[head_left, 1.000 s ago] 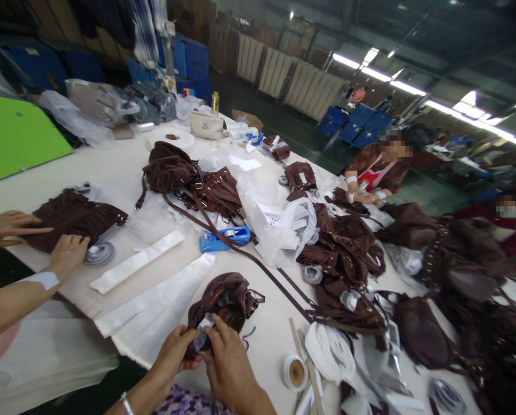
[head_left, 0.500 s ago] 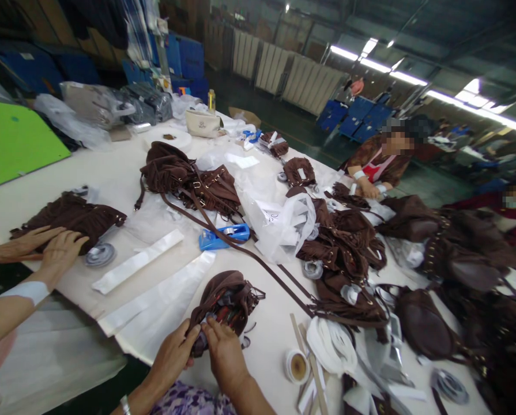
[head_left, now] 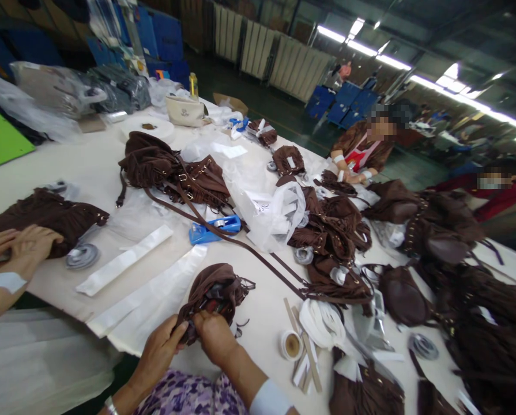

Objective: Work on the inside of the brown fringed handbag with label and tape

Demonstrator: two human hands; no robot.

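A small brown fringed bag [head_left: 217,282] lies near the front edge of the pale table, its mouth gaping towards me. My left hand [head_left: 165,346] is closed on the near rim of this bag, thumb on top. Beside it, my right hand [head_left: 214,334] has its fingers closed on the same rim, fingertips partly hidden inside the opening. Dark, reddish contents show within the bag, too small to make out. Thin cords stick out at its right side. White strips [head_left: 154,288] lie to the left of it, and a blue tape dispenser [head_left: 214,229] sits behind.
At the left, a co-worker's hands [head_left: 28,245] rest on another brown bag [head_left: 50,222]. Brown bags [head_left: 339,236] are heaped on the right, near a tape roll [head_left: 291,344] and a white coil [head_left: 322,324]. Plastic wrap [head_left: 270,213] lies mid-table. Another person [head_left: 365,144] works across the table.
The view has shifted, so most things appear farther left. My hands remain on the bag's rim; the right hand's fingers have moved closer to the left hand. More of my right forearm shows.
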